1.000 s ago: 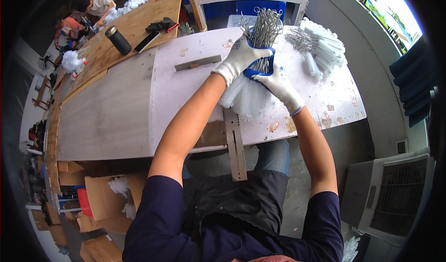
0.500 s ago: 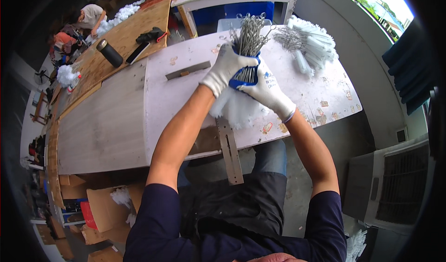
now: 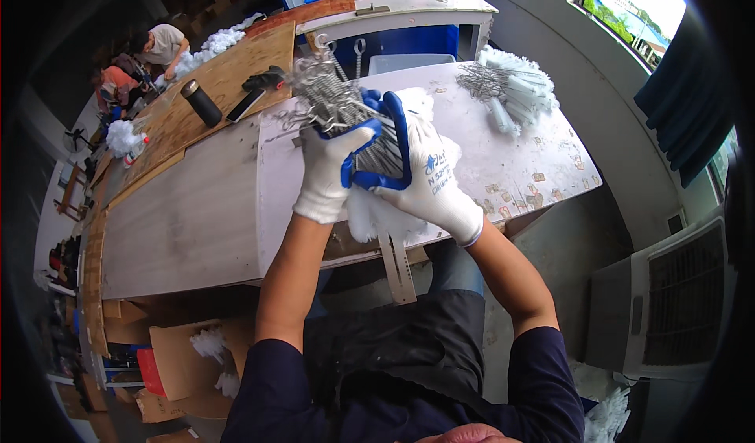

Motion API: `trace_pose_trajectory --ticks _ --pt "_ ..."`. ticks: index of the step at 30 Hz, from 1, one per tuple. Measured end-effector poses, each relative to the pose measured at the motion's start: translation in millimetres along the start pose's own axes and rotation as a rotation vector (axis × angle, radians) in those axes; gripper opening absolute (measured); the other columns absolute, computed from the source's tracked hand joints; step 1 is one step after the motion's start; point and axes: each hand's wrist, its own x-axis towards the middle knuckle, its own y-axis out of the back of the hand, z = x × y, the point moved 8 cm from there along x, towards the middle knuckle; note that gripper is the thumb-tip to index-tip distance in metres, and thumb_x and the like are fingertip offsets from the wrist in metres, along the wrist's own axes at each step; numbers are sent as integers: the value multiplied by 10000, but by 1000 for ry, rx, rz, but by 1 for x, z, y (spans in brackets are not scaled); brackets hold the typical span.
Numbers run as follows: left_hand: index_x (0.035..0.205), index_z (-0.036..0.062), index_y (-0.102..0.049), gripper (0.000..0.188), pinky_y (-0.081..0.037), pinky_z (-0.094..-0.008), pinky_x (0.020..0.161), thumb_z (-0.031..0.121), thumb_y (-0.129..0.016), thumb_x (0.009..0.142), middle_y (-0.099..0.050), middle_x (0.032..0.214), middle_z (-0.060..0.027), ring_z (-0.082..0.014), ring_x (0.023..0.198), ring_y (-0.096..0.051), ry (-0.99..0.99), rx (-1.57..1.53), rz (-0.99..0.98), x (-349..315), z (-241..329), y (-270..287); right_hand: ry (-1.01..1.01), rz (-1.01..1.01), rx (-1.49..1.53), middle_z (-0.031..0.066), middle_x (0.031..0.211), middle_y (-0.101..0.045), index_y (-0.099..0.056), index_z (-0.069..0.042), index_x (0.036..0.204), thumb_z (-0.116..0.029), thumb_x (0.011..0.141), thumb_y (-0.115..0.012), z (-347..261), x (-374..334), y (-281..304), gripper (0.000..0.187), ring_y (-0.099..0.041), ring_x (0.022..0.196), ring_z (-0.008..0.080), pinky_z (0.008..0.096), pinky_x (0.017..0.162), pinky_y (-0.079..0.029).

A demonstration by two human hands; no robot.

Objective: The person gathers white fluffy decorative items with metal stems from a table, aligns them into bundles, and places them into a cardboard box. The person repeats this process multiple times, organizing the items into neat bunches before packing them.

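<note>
A thick bundle of bottle brushes (image 3: 330,93) with twisted wire stems and looped ends is gripped between both my gloved hands above the white table. Its stems lean up to the left, slightly blurred, while the white bristles (image 3: 379,216) show below the gloves near the table's front edge. My left hand (image 3: 324,172), in a white glove with a blue palm, wraps the stems from the left. On the other side, my right hand (image 3: 425,172) presses round them with its thumb and blue-coated fingers. More white bristles show behind my right hand.
A second heap of white brushes (image 3: 519,89) lies on the table (image 3: 543,160) at the right. Below the front edge sticks out a slotted metal bar (image 3: 399,270). Left stand a black bottle (image 3: 201,103) and a phone (image 3: 246,105). Two people work at the far left.
The brush bundle has tipped from upright to leaning left, its looped ends swinging that way. My left hand has shifted left and lower, and both hands have changed their hold around the stems.
</note>
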Motion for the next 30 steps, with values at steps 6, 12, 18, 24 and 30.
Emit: trace_pose_trajectory --ticks 6,12,18,24,30 --pt "1211 -23 -626 382 -546 -322 944 -51 -662 832 -712 1078 -98 -183 1006 -688 -25 -24 147 -51 41 39 40 -77 159 276 1274 -643 -272 77 1571 -209 810 -802 -61 3 -12 970 -619 1192 425 464 1022 -489" --pt "1312 -18 -619 503 -516 -322 1014 8 -677 813 -691 1215 -88 -176 1102 -657 76 81 -54 -82 47 44 1 -269 80 259 1215 -660 -412 69 1455 -136 777 -760 -98 0 -32 789 -660 1072 438 468 937 -524" --pt "1347 -6 -612 532 -525 -318 996 8 -715 825 -687 1244 -86 -175 1118 -651 55 98 7 -117 67 49 83 -317 149 250 1167 -660 -421 63 1441 -108 753 -766 -140 -1 -40 788 -661 1042 456 460 917 -529" --pt "1133 6 -728 347 -547 -326 932 61 -812 801 -751 1064 -56 -158 972 -692 -194 284 154 -138 98 80 39 -316 498 229 1191 -687 -236 57 1603 -57 751 -758 -154 -1 -56 1005 -684 1062 334 372 967 -507" --pt "1293 0 -636 472 -519 -342 1023 7 -727 831 -698 1212 -106 -204 1127 -668 -292 91 363 -218 144 153 -274 -216 866 207 1407 -616 -250 -21 1632 -10 913 -618 -155 -14 -69 807 -618 1262 248 352 1046 -465"
